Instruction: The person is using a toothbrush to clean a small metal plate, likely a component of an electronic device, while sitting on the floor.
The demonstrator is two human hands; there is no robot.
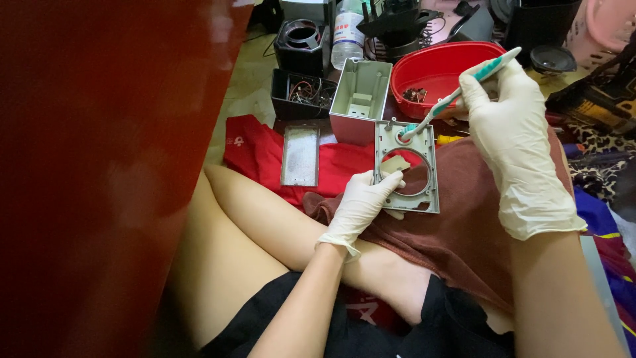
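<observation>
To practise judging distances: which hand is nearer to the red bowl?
Right. The right hand holds a toothbrush beside the red bowl; the left hand grips the grey frame, lower down.

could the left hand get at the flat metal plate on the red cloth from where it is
Probably yes, once freed: the left hand now holds the grey plastic frame, and the metal plate lies uncovered on the red cloth just beside it, with nothing between.

Grey panel: matt moulded plastic, smooth. Toothbrush: glossy plastic handle, white and teal. Both hands, left and right: thin cream latex-like gloves, wrinkled. Brown cloth: soft, matt weave. Red bowl: shiny plastic. Flat plate: dull metal.
</observation>
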